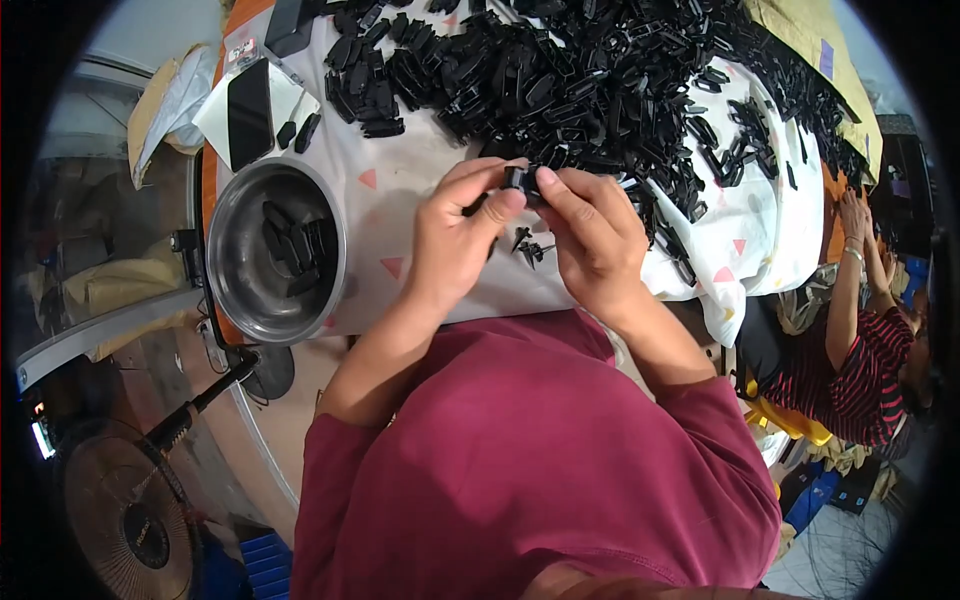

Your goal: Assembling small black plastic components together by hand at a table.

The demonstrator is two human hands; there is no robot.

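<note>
A small black plastic part (521, 179) is pinched between my two hands above the near half of the table. My left hand (462, 225) grips its left end with thumb and fingers. On the other side, my right hand (592, 222) closes on it, thumb and forefinger pressed to its edge. The fingers cover much of the part, so its full shape is hidden. Just below and between the hands, a few tiny black pieces (533, 247) lie on the white cloth.
A big heap of black plastic parts (560, 85) covers the table's far side. At left stand a steel bowl (335, 290) holding several parts and a dark phone-like slab (250, 115). A fan (130, 520) is at lower left. Another person in a striped shirt (850, 370) works at right.
</note>
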